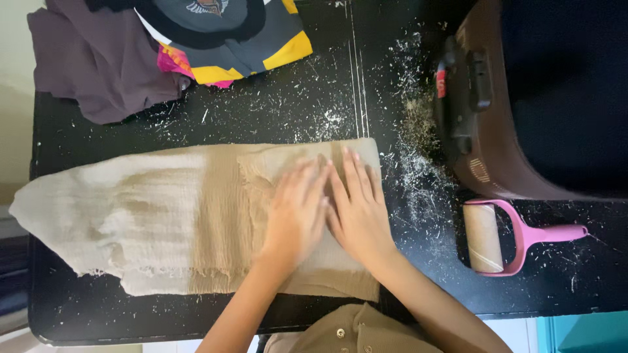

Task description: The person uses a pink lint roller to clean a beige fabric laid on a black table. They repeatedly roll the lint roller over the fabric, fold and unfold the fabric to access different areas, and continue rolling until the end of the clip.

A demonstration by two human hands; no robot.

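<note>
Beige gauzy cloth [196, 216] lies spread across the black tabletop [261, 111], folded so that its right part is doubled and darker while the left end tapers to a single pale, frayed layer hanging toward the edge. Both hands rest flat on the doubled part: the left hand [296, 210] and right hand [358, 208] sit side by side, touching, fingers [353, 171] stretched out straight and pressing down, gripping nothing. The weave looks thin, crinkled and limp, so it would likely be very light, drape and bunch easily, and snag at its ragged hem. A pinch at the folded edge or corners seems the surest hold. White lint specks the tabletop, a pink lint roller [504, 236] lies to the right, and crumpled garments [131, 52] sit beyond the cloth.
</note>
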